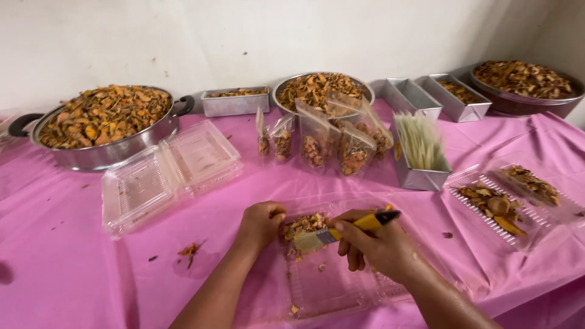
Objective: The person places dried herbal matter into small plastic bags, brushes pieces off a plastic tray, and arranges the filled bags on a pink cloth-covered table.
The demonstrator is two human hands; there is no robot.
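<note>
Left hand [263, 222] – clenched on dried orange chips [304, 224] in clear tray [323, 286]. Right hand [372, 247] – gripping yellow-handled brush [341, 231], bristles apparently on chips. Risk: hard sweeping scatters pieces onto pink cloth [73, 268].

1. Clear clamshell box [329, 274], open, flat on the pink worktop [73, 268] at the near edge, some dried pieces inside.
2. Empty clear clamshell [170, 173], open, left of centre.
3. Third clear clamshell [512, 201], open at right, dried pieces in both halves.
4. Clear pouches [323, 143], upright in a cluster at centre, partly filled with orange-brown pieces; perhaps six, as they overlap.
</note>
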